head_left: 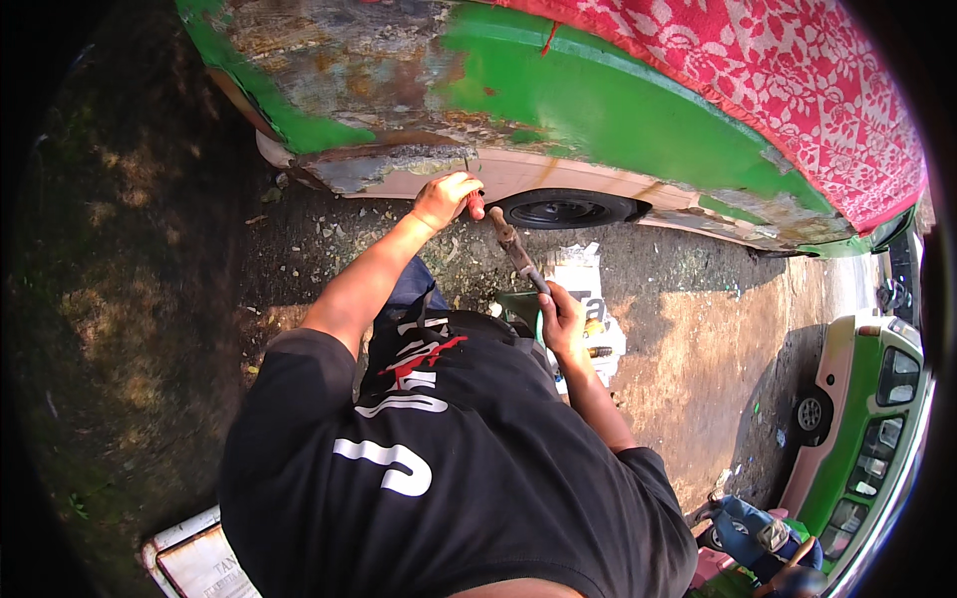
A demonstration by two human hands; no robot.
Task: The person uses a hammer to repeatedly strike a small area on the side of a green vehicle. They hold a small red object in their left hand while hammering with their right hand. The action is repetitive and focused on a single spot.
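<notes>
My left hand [445,202] is up by the lower edge of a green and pink vehicle body [588,110]. Its fingers are curled around a small dark thing, mostly hidden, too little of which shows to name. In my right hand [564,317] is a hammer-like tool [516,251] with a dark grip and a worn, brownish, knobbly far end. That end points up and left, close to my left fingertips but apart from them. Bare, rusty patches [329,60] break up the green paint above my left hand. A black wheel [558,208] sits just right of it.
Red floral cloth [778,80] drapes over the vehicle's upper right. Paint flakes litter the ground [349,239] below. Printed sheets [583,274] lie behind my right hand. Another green and pink vehicle [847,429] and a person in blue [758,538] are at lower right; a white board [204,558], lower left.
</notes>
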